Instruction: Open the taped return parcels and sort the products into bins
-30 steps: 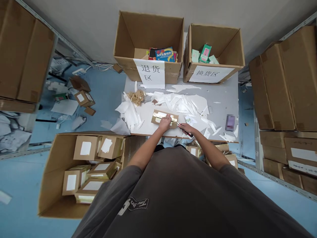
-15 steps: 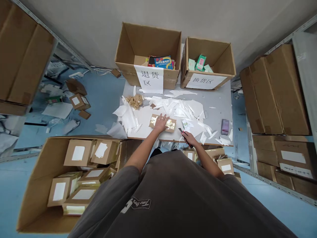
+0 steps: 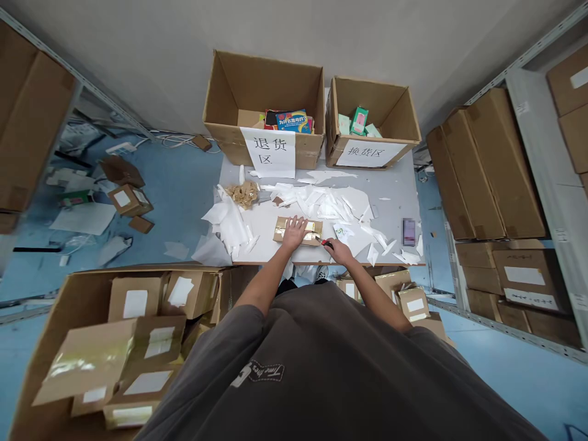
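A small taped cardboard box [image 3: 279, 229] lies on the table in front of me. My left hand [image 3: 294, 233] rests flat across its top, fingers stretched out and spread. In my right hand [image 3: 339, 250] is a red and black utility knife [image 3: 326, 243], the fingers wrapped round its handle. Its blade points left and reaches the right end of the box; whether it has cut in cannot be made out. A small printed card or packet [image 3: 342, 231] lies just beyond the right hand.
Torn white paper [image 3: 328, 205] and crumpled brown paper [image 3: 244, 193] litter the table. Behind stand two labelled cartons, one with books [image 3: 294, 121], one with green boxes [image 3: 359, 120]. A phone-like object [image 3: 408, 232] lies right. A large carton [image 3: 34, 343] of parcels stands lower left.
My right hand has brought the knife left, up to the box. My left hand stays on the box. The view has shifted, and a taped cardboard piece now shows in the lower-left carton.
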Tool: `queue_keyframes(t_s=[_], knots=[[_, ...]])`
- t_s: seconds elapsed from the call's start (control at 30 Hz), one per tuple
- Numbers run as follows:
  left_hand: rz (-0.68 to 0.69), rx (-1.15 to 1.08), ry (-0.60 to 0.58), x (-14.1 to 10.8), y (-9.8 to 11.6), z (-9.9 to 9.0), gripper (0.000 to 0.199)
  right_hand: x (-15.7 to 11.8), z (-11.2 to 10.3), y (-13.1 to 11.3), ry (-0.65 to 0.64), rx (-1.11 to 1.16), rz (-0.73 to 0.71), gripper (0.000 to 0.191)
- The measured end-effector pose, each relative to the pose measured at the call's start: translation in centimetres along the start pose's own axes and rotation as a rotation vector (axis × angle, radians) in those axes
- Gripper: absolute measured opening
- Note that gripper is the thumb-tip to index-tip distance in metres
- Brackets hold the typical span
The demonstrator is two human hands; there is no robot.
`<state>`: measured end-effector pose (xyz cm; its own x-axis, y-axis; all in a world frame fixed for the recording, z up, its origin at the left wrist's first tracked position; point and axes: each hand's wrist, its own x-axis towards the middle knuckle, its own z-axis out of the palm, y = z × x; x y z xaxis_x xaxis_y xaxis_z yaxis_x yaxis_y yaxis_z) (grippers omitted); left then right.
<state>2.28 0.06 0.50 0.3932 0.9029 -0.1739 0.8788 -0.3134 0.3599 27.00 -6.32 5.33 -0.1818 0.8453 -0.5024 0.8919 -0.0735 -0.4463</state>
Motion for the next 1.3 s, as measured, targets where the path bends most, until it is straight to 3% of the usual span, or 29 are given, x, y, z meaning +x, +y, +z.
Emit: queue_keyframes(t_s=[0.17, 0.4, 0.97, 1.17, 1.3], knots=[[0.026, -0.031, 0.06, 0.0, -0.5, 1.6, 0.062, 0.7, -0.1, -2.3, 0.034, -0.175, 0.073, 0.039], [0.029, -0.125, 0.2, 0.0, -1.0, 3.4, 0.048, 0.2, 0.6, -2.7, 0.01, -0.342, 0.127, 0.038], [-0.021, -0.165, 0.265, -0.1, -1.4, 4.9, 0.047, 1.5, 1.3, -2.5, 0.078, -0.27, 0.169, 0.042], [0.038, -0.167, 0.263, -0.1, -1.2, 5.3, 0.044, 0.0, 1.4, -0.9, 0.102, -0.238, 0.211, 0.042], [0.044, -0.169, 0.271, -0.2, -1.0, 5.7, 0.043, -0.4, 2.5, -1.6, 0.123, -0.194, 0.266, 0.043]])
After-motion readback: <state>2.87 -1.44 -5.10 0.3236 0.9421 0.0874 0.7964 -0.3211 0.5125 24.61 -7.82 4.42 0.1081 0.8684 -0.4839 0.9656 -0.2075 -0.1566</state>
